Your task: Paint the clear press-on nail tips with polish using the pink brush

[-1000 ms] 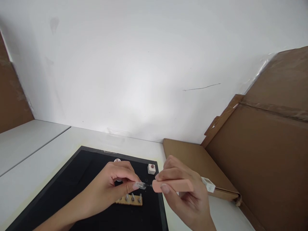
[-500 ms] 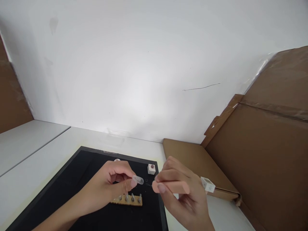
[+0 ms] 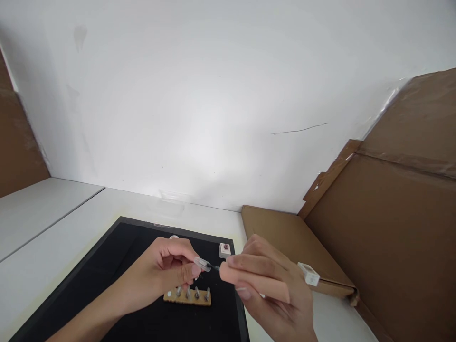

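A small clear, nail-shaped piece (image 3: 202, 264) is pinched between the thumb and forefinger of my left hand (image 3: 169, 266). My right hand (image 3: 272, 285) is closed round a peach-coloured cylindrical handle (image 3: 254, 282), from whose left end a thin dark brush (image 3: 214, 268) sticks out. The brush tip is at the clear piece, seemingly touching it. Just below my left hand, a tan strip (image 3: 192, 300) on the black mat (image 3: 142, 313) bears several small upright clear pieces. Fingers curled under the right handle are partly hidden.
A white cube (image 3: 224, 250) with a dark round spot stands at the mat's back right corner. A flat cardboard box (image 3: 281, 232) lies to the right, with a white block (image 3: 308, 274) near its front edge. Cardboard panels (image 3: 402, 213) rise at the right.
My right hand has tilted the peach handle, its left end moving slightly left and up, and the brush has come to the clear piece. The clear piece has shifted slightly left.
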### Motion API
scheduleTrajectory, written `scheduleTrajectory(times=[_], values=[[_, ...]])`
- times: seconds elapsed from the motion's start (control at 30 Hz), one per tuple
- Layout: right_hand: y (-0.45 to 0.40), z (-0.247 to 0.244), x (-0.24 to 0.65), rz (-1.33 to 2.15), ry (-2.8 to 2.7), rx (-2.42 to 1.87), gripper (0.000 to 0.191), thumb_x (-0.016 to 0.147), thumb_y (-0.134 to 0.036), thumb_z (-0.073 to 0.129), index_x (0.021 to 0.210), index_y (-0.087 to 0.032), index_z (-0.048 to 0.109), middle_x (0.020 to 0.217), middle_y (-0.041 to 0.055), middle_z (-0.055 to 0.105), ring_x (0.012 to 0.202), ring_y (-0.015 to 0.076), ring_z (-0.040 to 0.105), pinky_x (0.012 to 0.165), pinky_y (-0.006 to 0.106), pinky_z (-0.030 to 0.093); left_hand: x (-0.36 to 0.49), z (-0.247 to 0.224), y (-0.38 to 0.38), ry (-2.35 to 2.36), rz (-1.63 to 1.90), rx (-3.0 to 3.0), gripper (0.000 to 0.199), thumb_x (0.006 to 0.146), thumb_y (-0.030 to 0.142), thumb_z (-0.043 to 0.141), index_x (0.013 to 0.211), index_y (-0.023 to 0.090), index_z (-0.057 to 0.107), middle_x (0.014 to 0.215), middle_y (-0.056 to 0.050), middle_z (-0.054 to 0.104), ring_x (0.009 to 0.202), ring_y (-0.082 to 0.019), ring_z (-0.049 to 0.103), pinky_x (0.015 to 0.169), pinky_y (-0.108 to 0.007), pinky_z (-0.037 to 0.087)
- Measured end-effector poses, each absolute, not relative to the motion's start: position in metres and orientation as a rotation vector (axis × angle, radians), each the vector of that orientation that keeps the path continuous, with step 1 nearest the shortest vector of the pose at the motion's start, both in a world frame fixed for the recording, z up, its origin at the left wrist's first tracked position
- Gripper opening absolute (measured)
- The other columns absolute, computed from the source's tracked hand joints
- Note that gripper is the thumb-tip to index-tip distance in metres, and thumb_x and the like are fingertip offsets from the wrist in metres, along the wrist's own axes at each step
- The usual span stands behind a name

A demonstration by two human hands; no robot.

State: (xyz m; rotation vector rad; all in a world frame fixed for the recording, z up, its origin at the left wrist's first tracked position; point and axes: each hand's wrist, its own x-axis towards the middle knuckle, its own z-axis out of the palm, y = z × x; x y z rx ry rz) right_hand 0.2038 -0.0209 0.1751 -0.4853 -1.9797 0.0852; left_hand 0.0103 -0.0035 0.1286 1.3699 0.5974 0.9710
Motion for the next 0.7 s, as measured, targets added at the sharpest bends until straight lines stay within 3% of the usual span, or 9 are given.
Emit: scheduleTrajectory(times=[0.13, 0.27, 0.43, 0.6, 0.7], values=[[-0.021, 0.1755, 0.2044, 0.102, -1.961, -0.522, 0.016, 0.078, -0.007, 0.054, 0.072, -0.022, 0.056, 0.057, -0.0008, 0.062, 0.047, 0.0128, 0.047, 0.046, 0.029, 0.038, 0.0098, 0.1278, -0.0037, 0.584, 0.99, 1.388, 0.014, 0.079, 0.032, 0.07, 0.075, 0.02, 0.075, 0.067, 0.002, 0.056, 0.059, -0.008, 0.053, 0.055, -0.02, 0.044], [-0.022, 0.1766, 0.2055, 0.108, -1.978, -0.477, 0.011, 0.082, -0.012, 0.056, 0.083, -0.021, 0.061, 0.07, 0.0027, 0.069, 0.053, 0.0143, 0.053, 0.045, 0.028, 0.04, 0.0096, 0.1279, -0.004, 0.578, 0.989, 1.401, 0.014, 0.079, 0.032, 0.07, 0.074, 0.02, 0.075, 0.066, 0.001, 0.055, 0.058, -0.009, 0.053, 0.055, -0.021, 0.046], [-0.0225, 0.1772, 0.204, 0.099, -1.959, -0.54, 0.019, 0.079, -0.007, 0.053, 0.068, -0.022, 0.05, 0.055, -0.0015, 0.06, 0.047, 0.0128, 0.046, 0.046, 0.029, 0.038, 0.0098, 0.1268, -0.0032, 0.574, 1.012, 1.429, 0.015, 0.079, 0.034, 0.07, 0.074, 0.02, 0.076, 0.067, 0.001, 0.056, 0.058, -0.009, 0.053, 0.057, -0.022, 0.047], [-0.0216, 0.175, 0.2041, 0.117, -2.013, -0.453, 0.011, 0.083, -0.01, 0.054, 0.083, -0.02, 0.058, 0.069, 0.0026, 0.068, 0.054, 0.0129, 0.052, 0.048, 0.027, 0.041, 0.0101, 0.127, -0.0027, 0.574, 1.023, 1.467, 0.015, 0.08, 0.032, 0.069, 0.073, 0.021, 0.076, 0.067, 0.001, 0.056, 0.059, -0.009, 0.054, 0.056, -0.02, 0.046], [-0.021, 0.1736, 0.2042, 0.123, -1.983, -0.506, 0.017, 0.081, -0.007, 0.053, 0.072, -0.022, 0.051, 0.058, -0.0012, 0.062, 0.049, 0.0116, 0.047, 0.048, 0.028, 0.039, 0.0105, 0.1272, -0.0023, 0.577, 1.024, 1.467, 0.015, 0.079, 0.032, 0.07, 0.073, 0.02, 0.076, 0.068, 0.001, 0.058, 0.059, -0.009, 0.054, 0.056, -0.021, 0.045]])
